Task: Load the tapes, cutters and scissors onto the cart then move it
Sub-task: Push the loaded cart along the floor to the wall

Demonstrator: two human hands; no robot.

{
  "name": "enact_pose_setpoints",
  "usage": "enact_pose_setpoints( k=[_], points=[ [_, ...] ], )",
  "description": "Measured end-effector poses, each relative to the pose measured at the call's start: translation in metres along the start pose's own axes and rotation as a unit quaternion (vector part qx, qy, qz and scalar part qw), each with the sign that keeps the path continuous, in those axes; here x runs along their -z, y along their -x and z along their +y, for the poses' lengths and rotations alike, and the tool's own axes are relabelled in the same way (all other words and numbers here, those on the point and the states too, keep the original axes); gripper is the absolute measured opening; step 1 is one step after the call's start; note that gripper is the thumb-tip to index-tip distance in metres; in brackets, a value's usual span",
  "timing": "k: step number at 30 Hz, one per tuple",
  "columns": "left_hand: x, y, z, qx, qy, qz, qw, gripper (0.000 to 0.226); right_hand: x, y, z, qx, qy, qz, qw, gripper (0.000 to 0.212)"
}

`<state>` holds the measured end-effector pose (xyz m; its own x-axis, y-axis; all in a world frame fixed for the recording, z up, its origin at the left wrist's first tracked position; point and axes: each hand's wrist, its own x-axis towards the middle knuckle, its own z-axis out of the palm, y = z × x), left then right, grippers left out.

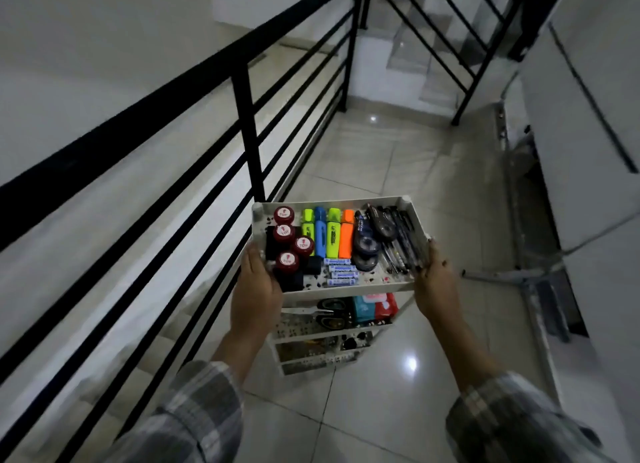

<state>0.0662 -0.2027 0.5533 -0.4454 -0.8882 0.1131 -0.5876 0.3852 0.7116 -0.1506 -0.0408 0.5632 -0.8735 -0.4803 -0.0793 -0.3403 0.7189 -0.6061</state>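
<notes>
A white tiered cart (349,288) stands on the tiled floor in front of me. Its top tray holds red-capped bottles (290,241), coloured highlighters (327,234), correction tapes (366,246), several pens (401,244) and small white tubes. Scissors (329,313) lie on the second tier beside a red and teal packet (374,306). My left hand (254,286) grips the tray's left edge. On the right edge, my right hand (434,277) is closed around the rim.
A black metal railing (242,123) runs along the left over a stairwell. Stairs with another black railing (433,47) rise ahead. White cabinets (588,133) and a grey metal stand (519,275) line the right. Glossy floor tiles (398,157) stretch ahead of the cart.
</notes>
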Motion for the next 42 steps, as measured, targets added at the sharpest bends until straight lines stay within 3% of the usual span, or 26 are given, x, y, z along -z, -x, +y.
enact_pose_setpoints(
  k=[6, 16, 21, 24, 27, 30, 35, 42],
  points=[
    [0.013, -0.016, -0.009, -0.068, -0.001, -0.09, 0.994, 0.065, -0.012, 0.041, 0.002, -0.078, -0.036, 0.089, 0.992, 0.058],
    [0.016, -0.045, -0.02, -0.131, -0.02, -0.173, 0.976, 0.067, -0.025, 0.085, -0.001, -0.139, -0.028, 0.141, 0.98, 0.057],
    [0.017, -0.047, -0.021, -0.133, -0.03, -0.177, 0.975, 0.065, -0.026, 0.083, -0.007, -0.173, -0.033, 0.125, 0.976, 0.056],
    [0.018, -0.046, -0.021, -0.112, -0.02, -0.18, 0.977, 0.062, -0.019, 0.078, -0.005, -0.176, 0.024, 0.092, 0.98, 0.058],
    [0.015, -0.052, -0.014, -0.077, 0.029, -0.158, 0.984, 0.044, 0.001, 0.067, -0.017, -0.15, 0.075, 0.115, 0.979, 0.054],
    [0.009, -0.07, -0.004, -0.039, 0.048, -0.138, 0.989, 0.031, 0.012, 0.044, -0.022, -0.139, 0.06, 0.107, 0.983, 0.066],
    [0.005, -0.078, 0.009, -0.027, 0.069, -0.149, 0.986, 0.041, 0.003, 0.028, -0.028, -0.184, 0.051, 0.073, 0.979, 0.065],
    [0.001, -0.089, -0.002, -0.073, 0.06, -0.152, 0.984, 0.04, -0.016, 0.045, -0.025, -0.201, 0.143, 0.139, 0.959, 0.063]
  ],
)
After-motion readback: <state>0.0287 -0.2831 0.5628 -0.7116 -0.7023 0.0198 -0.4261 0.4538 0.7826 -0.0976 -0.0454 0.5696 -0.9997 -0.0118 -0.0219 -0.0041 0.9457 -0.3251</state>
